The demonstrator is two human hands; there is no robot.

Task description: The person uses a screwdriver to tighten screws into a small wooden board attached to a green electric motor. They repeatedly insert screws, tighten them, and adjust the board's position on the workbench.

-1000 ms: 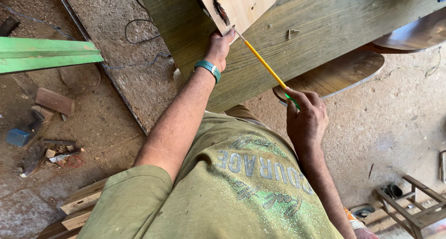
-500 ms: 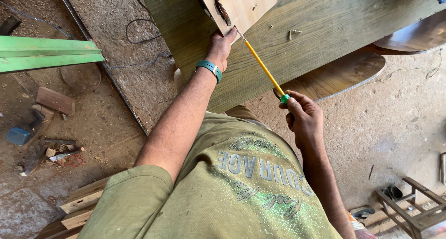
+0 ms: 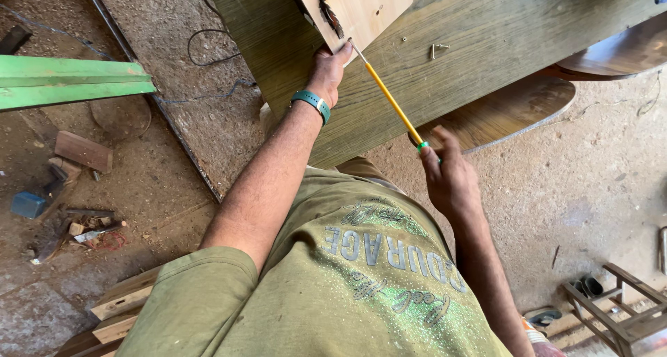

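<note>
Here, right hand (image 3: 448,180) grips yellow tape (image 3: 389,96), left hand (image 3: 328,69) pins pale board (image 3: 365,6) w/ screws (image 3: 438,48) nearby.

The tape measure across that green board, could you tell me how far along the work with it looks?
Done: yellow tape measure is drawn out across the green board. In hand: left hand pins its end by the pale wood panel; right hand holds the case end. Left: no pencil mark shows; loose screws lie unused.

A yellow tape (image 3: 389,96) crosses the olive-green grained board (image 3: 500,30); teal wristband (image 3: 312,103), bright green beam (image 3: 69,82).
</note>
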